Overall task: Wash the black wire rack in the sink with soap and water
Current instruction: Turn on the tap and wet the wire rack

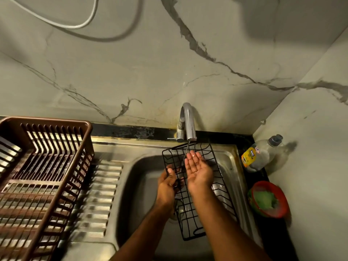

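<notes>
Black wire rack [195, 194] tilted over sink [230, 159], gripped by left hand [168, 182]. Right hand [197, 170] flat, fingers straight, under thin faucet [188, 121] stream. Likely rinse stage; no suds visible, soap bottle [259, 154] on desk.

Both forearms came up from the bottom edge, bare to the elbow, angled toward 12 o'clock and closing on each other. The right hand [197, 171] lay palm up, its fingers straight and together, pointing to about 11 o'clock, the thumb lying along the side at 3 o'clock. Its fingertips [192, 155] looked wet and shiny. The left hand [167, 182] sat just beside it at 9 o'clock and a little lower, back of the hand turned up, thumb raised toward 12 o'clock and the fingers curled inward around wires of the black wire rack [190, 221]. The 2 wrists were near but apart.
</notes>
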A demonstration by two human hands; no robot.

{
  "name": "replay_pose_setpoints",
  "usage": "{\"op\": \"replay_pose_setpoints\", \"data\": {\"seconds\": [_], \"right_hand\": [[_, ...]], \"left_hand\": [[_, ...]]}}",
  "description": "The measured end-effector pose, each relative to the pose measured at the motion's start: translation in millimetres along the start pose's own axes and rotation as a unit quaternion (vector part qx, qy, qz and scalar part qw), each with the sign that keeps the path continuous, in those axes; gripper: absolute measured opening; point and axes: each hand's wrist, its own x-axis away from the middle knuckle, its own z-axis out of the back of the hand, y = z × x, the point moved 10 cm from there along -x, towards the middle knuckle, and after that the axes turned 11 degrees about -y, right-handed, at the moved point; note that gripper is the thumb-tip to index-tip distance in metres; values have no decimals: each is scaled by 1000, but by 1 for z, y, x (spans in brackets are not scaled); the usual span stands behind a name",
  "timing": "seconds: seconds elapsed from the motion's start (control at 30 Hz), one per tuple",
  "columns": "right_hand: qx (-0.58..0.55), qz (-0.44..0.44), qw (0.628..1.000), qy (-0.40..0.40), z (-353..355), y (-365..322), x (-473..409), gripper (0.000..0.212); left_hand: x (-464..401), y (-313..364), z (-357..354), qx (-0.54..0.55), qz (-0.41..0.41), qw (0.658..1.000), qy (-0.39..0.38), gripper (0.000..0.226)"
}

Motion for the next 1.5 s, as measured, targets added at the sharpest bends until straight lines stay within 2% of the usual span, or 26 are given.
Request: {"op": "replay_pose_setpoints", "data": {"seconds": [0.07, 0.2, 0.3, 0.43, 0.5, 0.57, 0.6, 0.67, 0.7, 0.77, 0.83, 0.9, 0.97, 1.07, 1.13, 1.2, 1.27, 1.37, 1.43, 1.5], "right_hand": [[-8, -42, 999, -24, -8, 20, 3, 35], [102, -148, 983, -39, -4, 56, 22, 32], [142, -109, 984, -4, 11, 37, 23, 30], [24, -6, 998, 60, 26, 12, 12, 34], [-54, 4, 998, 43, 18, 16, 7, 35], [-72, -21, 997, 0, 5, 26, 3, 35], [-51, -46, 997, -22, 1, 32, 3, 36], [41, -111, 991, -58, 0, 47, 11, 35], [109, -147, 981, -66, 4, 53, 20, 33], [261, -206, 942, -52, 22, 56, 37, 30], [359, -227, 905, -25, 38, 47, 48, 34], [388, -202, 899, -11, 40, 33, 47, 31], [351, -147, 925, -14, 27, 22, 36, 27], [189, -65, 979, -28, -1, 10, 13, 29], [85, -38, 995, -28, -14, 4, 0, 33], [55, -45, 997, -40, -20, 7, -6, 34], [135, -100, 985, -49, -14, 21, 5, 32], [340, -186, 921, -44, 13, 39, 36, 31], [403, -210, 890, -45, 24, 43, 46, 33], [419, -208, 883, -47, 21, 37, 39, 32]], "left_hand": [[-3, 3, 0, -4, -4, 1000, -6, 32], [-2, 3, 17, -8, 5, 1000, 16, 31], [3, 4, 20, 1, 1, 1000, 22, 28], [5, 8, 17, -14, -12, 999, 32, 24], [0, 9, 17, -15, -19, 999, 34, 26], [-8, 9, 22, -20, -29, 999, 38, 46], [-13, 8, 25, -26, -23, 999, 33, 54], [-15, 19, 25, -59, -22, 998, 22, 41], [-16, 25, 24, -80, -24, 996, 14, 32], [-22, 33, 25, -110, -37, 993, -1, 28], [-26, 38, 27, -118, -45, 992, -10, 24], [-29, 41, 27, -120, -48, 991, -17, 25], [-31, 43, 24, -110, -54, 992, -18, 26], [-33, 45, 17, -103, -62, 992, -22, 23], [-29, 49, 12, -100, -67, 992, -20, 26], [-29, 49, 13, -87, -67, 994, -10, 28], [-32, 49, 19, -80, -68, 994, 5, 30], [-35, 50, 25, -91, -72, 993, 8, 27], [-34, 47, 21, -113, -69, 991, -15, 27], [-33, 40, 17, -139, -61, 988, -42, 29]]}}
